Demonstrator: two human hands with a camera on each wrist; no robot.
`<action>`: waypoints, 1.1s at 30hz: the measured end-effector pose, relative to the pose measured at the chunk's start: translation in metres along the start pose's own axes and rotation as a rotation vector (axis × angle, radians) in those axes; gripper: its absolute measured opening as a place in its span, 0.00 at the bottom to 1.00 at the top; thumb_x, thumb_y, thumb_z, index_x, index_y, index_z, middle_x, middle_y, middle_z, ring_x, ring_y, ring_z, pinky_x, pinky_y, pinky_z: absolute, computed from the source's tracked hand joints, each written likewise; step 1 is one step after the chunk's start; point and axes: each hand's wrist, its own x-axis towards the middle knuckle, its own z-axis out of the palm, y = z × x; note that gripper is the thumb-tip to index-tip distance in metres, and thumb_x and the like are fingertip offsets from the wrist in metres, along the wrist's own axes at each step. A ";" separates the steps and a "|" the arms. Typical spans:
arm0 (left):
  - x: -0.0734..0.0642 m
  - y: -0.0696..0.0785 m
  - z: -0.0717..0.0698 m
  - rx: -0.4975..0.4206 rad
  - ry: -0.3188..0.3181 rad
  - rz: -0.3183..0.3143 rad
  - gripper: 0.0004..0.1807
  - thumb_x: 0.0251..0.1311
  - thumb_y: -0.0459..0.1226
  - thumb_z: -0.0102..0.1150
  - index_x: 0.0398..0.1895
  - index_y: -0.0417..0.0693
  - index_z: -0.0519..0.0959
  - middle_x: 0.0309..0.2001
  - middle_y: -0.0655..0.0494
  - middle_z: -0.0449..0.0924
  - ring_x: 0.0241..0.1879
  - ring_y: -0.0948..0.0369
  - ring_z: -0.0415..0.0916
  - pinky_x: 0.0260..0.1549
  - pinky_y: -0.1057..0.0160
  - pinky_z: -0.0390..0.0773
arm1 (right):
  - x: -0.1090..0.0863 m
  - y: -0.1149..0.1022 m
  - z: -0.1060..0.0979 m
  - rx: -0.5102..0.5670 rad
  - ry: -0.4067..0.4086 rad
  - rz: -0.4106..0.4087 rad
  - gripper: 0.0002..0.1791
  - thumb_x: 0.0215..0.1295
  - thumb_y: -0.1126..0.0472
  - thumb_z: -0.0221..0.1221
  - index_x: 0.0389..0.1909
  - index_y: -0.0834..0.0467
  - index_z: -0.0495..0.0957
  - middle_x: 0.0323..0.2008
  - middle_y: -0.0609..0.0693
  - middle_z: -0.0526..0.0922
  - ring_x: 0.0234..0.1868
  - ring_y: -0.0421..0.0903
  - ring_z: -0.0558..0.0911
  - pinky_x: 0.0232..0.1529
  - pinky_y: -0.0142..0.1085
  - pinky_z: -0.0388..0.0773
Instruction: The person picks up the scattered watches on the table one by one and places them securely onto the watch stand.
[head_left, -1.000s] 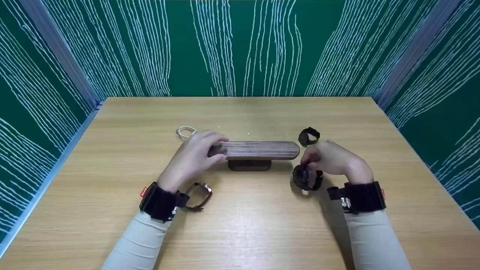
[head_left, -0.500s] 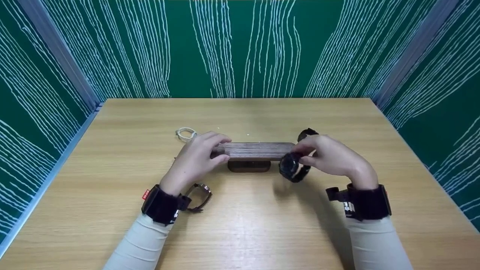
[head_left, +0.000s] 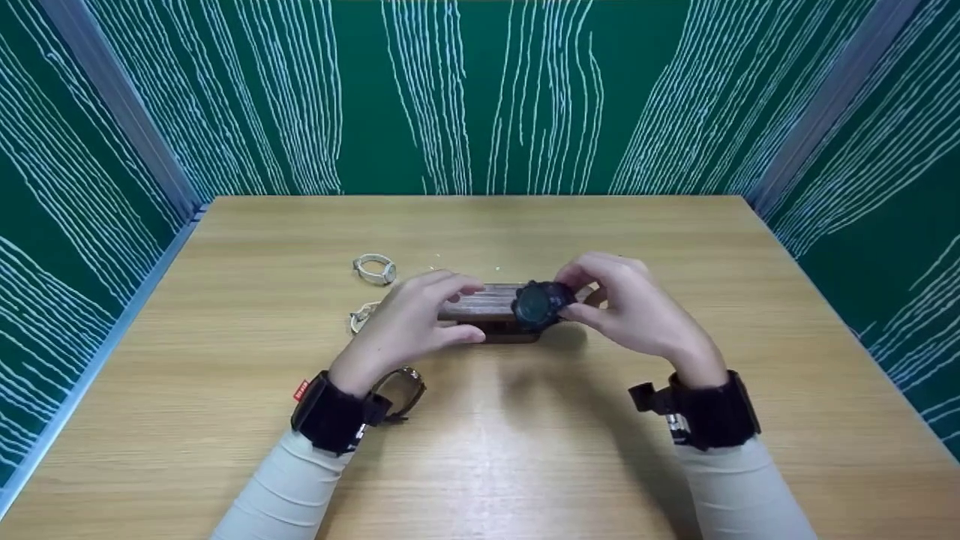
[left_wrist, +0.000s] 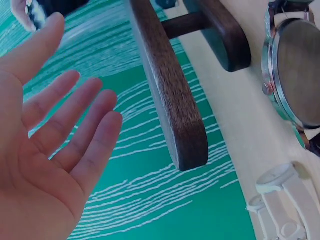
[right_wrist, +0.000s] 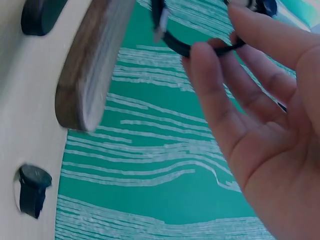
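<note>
Thumb and fingers of right hand (head_left: 630, 304) clamped on black watch (head_left: 534, 306), raised above table (head_left: 487, 480), overlapping right part of wooden stand (head_left: 480, 304) in head view; whether touching it, cannot tell. Just beside stand's left end, left hand (head_left: 416, 319), thumb and fingers apart. Toward table's left edge, partly hidden by that hand, cream watch (head_left: 361, 315); farther toward far left corner, pale watch (head_left: 375, 270). Toward near edge, dark-strapped watch (head_left: 412, 394) partly behind left wristband (head_left: 326, 415). Past stand's right end, in right wrist view, small dark watch (right_wrist: 34, 192). Beyond far edge, green wall (head_left: 382, 169) with white wavy lines
</note>
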 end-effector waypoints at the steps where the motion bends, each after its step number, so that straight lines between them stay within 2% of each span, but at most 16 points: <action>1: 0.000 0.001 0.000 -0.004 -0.003 0.000 0.35 0.56 0.50 0.80 0.66 0.50 0.82 0.61 0.54 0.85 0.55 0.54 0.84 0.57 0.54 0.83 | 0.001 -0.001 0.003 0.010 0.010 -0.008 0.16 0.60 0.71 0.75 0.47 0.58 0.84 0.44 0.48 0.87 0.47 0.43 0.86 0.46 0.42 0.88; 4: 0.000 0.002 0.002 -0.012 -0.004 0.009 0.36 0.55 0.50 0.81 0.66 0.51 0.82 0.61 0.55 0.84 0.55 0.56 0.84 0.57 0.55 0.83 | 0.004 -0.004 0.012 0.048 0.036 -0.024 0.17 0.60 0.72 0.75 0.48 0.60 0.83 0.45 0.50 0.87 0.47 0.46 0.87 0.46 0.43 0.89; 9: 0.001 0.003 0.003 -0.016 0.018 0.043 0.34 0.55 0.49 0.80 0.66 0.52 0.82 0.61 0.55 0.85 0.55 0.55 0.84 0.58 0.55 0.82 | 0.007 -0.008 0.022 0.110 0.072 -0.043 0.17 0.59 0.73 0.75 0.46 0.61 0.81 0.44 0.52 0.86 0.46 0.46 0.87 0.45 0.37 0.89; 16: 0.001 0.004 0.003 -0.022 0.079 0.096 0.26 0.60 0.47 0.78 0.59 0.48 0.85 0.55 0.54 0.88 0.50 0.56 0.85 0.53 0.58 0.84 | 0.010 -0.011 0.030 0.153 0.078 -0.043 0.18 0.59 0.74 0.75 0.47 0.63 0.80 0.46 0.53 0.86 0.47 0.48 0.88 0.45 0.34 0.89; 20: 0.002 0.004 0.004 -0.052 0.103 0.103 0.20 0.62 0.45 0.77 0.55 0.48 0.86 0.52 0.55 0.89 0.47 0.59 0.86 0.50 0.60 0.86 | 0.010 -0.012 0.031 0.176 0.069 -0.028 0.19 0.58 0.74 0.75 0.47 0.63 0.79 0.46 0.54 0.86 0.49 0.49 0.88 0.47 0.33 0.88; 24: 0.003 0.005 0.004 -0.105 0.093 0.106 0.18 0.64 0.42 0.75 0.54 0.47 0.85 0.52 0.54 0.89 0.47 0.58 0.88 0.48 0.64 0.87 | 0.010 -0.012 0.032 0.205 0.048 -0.018 0.18 0.59 0.75 0.74 0.46 0.63 0.78 0.45 0.54 0.85 0.48 0.48 0.88 0.49 0.33 0.88; 29: 0.004 0.006 0.005 -0.170 0.074 0.110 0.16 0.66 0.40 0.74 0.53 0.45 0.83 0.52 0.51 0.89 0.46 0.55 0.90 0.47 0.60 0.89 | 0.010 -0.011 0.032 0.176 0.015 -0.004 0.17 0.60 0.71 0.75 0.46 0.61 0.78 0.45 0.51 0.85 0.46 0.44 0.89 0.48 0.33 0.88; 33: 0.003 0.006 0.005 -0.179 0.064 0.104 0.16 0.67 0.40 0.73 0.54 0.46 0.82 0.52 0.53 0.89 0.47 0.59 0.88 0.48 0.59 0.89 | 0.011 -0.010 0.032 0.143 -0.003 -0.005 0.17 0.61 0.68 0.76 0.46 0.59 0.79 0.44 0.50 0.86 0.45 0.44 0.89 0.48 0.37 0.88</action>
